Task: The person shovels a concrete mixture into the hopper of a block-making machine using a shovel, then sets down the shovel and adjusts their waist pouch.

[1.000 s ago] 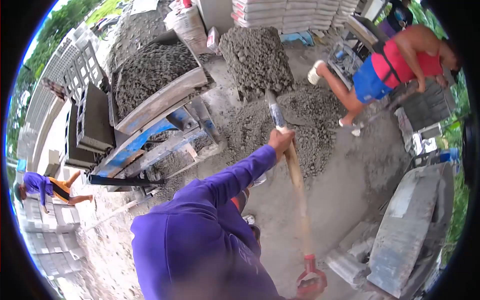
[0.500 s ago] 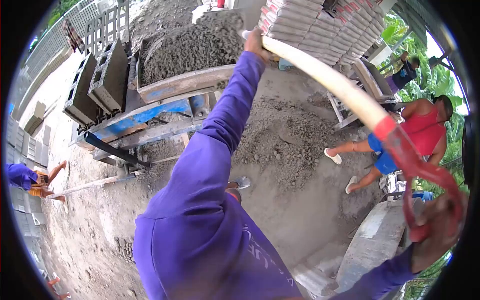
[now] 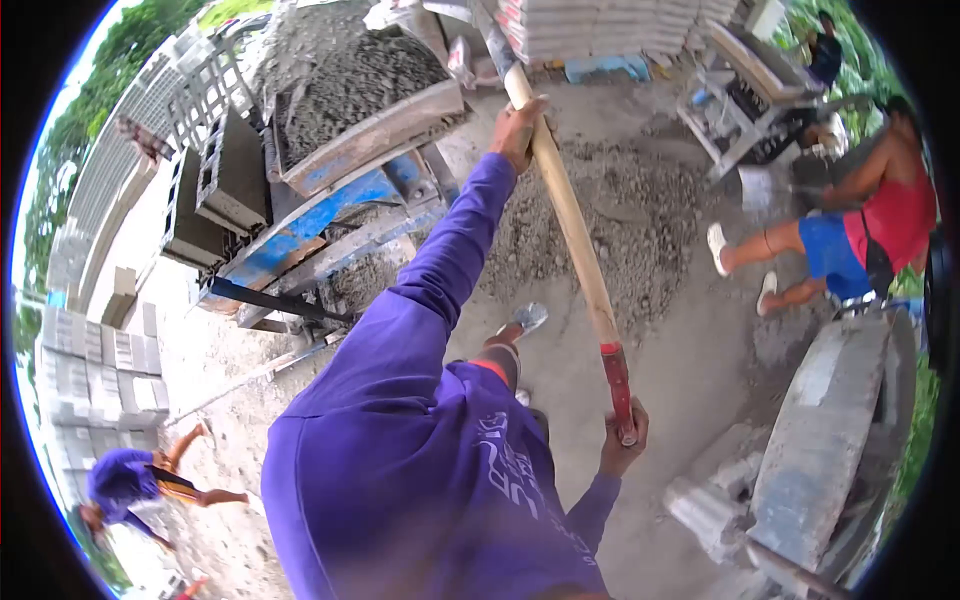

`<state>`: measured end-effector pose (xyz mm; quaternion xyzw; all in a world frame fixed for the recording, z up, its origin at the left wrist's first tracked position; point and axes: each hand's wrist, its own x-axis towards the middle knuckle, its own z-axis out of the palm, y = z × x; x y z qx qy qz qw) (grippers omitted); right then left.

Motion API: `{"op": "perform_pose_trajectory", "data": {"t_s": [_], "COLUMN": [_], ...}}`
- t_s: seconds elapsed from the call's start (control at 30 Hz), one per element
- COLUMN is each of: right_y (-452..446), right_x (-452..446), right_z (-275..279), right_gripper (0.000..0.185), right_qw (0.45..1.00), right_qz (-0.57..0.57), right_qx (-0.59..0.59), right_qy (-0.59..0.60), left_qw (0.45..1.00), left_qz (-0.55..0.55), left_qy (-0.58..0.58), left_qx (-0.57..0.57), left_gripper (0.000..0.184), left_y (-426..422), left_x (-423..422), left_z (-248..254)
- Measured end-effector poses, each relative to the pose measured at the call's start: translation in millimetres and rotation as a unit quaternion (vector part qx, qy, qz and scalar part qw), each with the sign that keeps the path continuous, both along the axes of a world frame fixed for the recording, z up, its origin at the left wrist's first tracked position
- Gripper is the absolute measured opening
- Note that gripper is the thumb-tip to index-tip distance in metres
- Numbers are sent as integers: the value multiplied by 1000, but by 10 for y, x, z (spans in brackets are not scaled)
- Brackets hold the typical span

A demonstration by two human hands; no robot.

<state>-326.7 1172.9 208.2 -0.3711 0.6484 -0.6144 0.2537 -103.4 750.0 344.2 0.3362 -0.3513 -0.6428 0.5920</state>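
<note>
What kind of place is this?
It's probably a yard where concrete blocks are made. You can see stacked gray blocks, a trough heaped with gray mix, and piled white sacks.

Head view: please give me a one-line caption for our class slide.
Left hand partway along the shovel, right hand at its red grip, with a trough of grey mix nearby.

Dusty grey floor (image 3: 690,390), leafy trees (image 3: 110,110) beyond

The purple long-sleeved shirt (image 3: 390,475) bears pale lettering (image 3: 512,457)
</note>
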Motion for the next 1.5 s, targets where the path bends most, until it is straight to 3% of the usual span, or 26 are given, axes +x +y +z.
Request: {"op": "perform_pose_trajectory", "data": {"t_s": [0.07, 0.13, 0.17, 0.27, 0.33, 0.37, 0.47, 0.53, 0.6, 0.63, 0.67, 0.73, 0.77, 0.8, 0.87, 0.93, 0.97, 1.07, 1.13, 1.17, 1.2, 1.23, 1.27, 1.33, 1.4, 1.5], "right_y": [472, 1026, 1266, 1711, 2395, 2447, 2455, 2309, 1917, 1942, 1184, 1265, 848, 243, -327, -866, -902, -749, -200, 194, 418, 726, 1033, 1591, 2065, 2642], "right_x": [42, 187, 346, 878, 1179, 1320, 1425, 1334, 1086, 1135, 1041, 1099, 1065, 1007, 1045, 1088, 1112, 1094, 1217, 1238, 1244, 1272, 1300, 1327, 1269, 1055], "right_z": [-185, -568, -636, -450, -507, -331, 109, 285, 138, -47, -340, -844, -1084, -1407, -2168, -2759, -2873, -3084, -3029, -2951, -2749, -2568, -2387, -1837, -1360, -755], "right_gripper": [19, 25, 22, 12, 17, 19, 18, 34, 40, 38, 35, 33, 17, 5, 19, 11, 10, 9, 14, 24, 31, 15, 13, 12, 12, 13], "right_qw": [989, 961, 935, 848, 757, 687, 625, 657, 499, 512, 580, 599, 611, 622, 707, 657, 654, 650, 643, 648, 694, 676, 657, 664, 663, 677], "right_qz": [-60, -107, -189, -370, -438, -528, -583, -522, -609, -602, -570, -563, -566, -568, -464, -543, -543, -548, -557, -521, -470, -481, -493, -487, -495, -491], "right_qx": [105, 79, 79, 129, 127, 170, 308, 344, 433, 420, 470, 428, 383, 335, 309, 225, 248, 270, 248, 244, 273, 257, 241, 185, 200, 225], "right_qy": [-89, -243, -290, -356, -468, -469, -418, -422, -439, -446, -343, -376, -399, -422, -434, -472, -465, -452, -463, -499, -472, -495, -517, -536, -524, -500], "left_qw": [999, 989, 982, 934, 855, 834, 724, 660, 630, 622, 608, 633, 691, 698, 746, 755, 746, 756, 761, 759, 738, 718, 708, 696, 722, 738], "left_qz": [-37, -109, -112, -110, -165, -212, -283, -300, -314, -318, -301, -290, -283, -269, -282, -234, -218, -196, -205, -208, -205, -200, -170, -200, -192, -166], "left_qy": [15, 21, -26, -182, -264, -286, -280, -309, -310, -308, -288, -305, -241, -285, -271, -332, -367, -394, -407, -430, -476, -518, -571, -552, -527, -492], "left_qx": [9, 100, 149, 286, 415, 422, 563, 615, 639, 646, 676, 650, 620, 600, 539, 515, 511, 485, 461, 442, 432, 421, 378, 413, 407, 430], "left_gripper": [26, 20, 19, 19, 21, 15, 11, 11, 13, 13, 15, 17, 16, 12, 7, 6, 8, 15, 18, 20, 25, 31, 43, 48, 49, 29], "left_y": [41, 216, 379, 1165, 2063, 2589, 3755, 4190, 4197, 4082, 3757, 2966, 2444, 1793, 528, -303, -428, -104, 274, 468, 681, 925, 1255, 1863, 2495, 3442], "left_x": [-483, -904, -1107, -1685, -1840, -1824, -1735, -1635, -1489, -1436, -1404, -1374, -1321, -1316, -1263, -1378, -1392, -1261, -1203, -1155, -1113, -1103, -1041, -886, -870, -930], "left_z": [-323, -927, -1307, -3008, -4030, -4637, -5148, -5451, -5856, -6077, -6287, -6587, -6798, -7070, -7638, -7636, -7670, -7838, -7628, -7443, -7184, -6903, -6792, -6470, -5884, -5303]}}
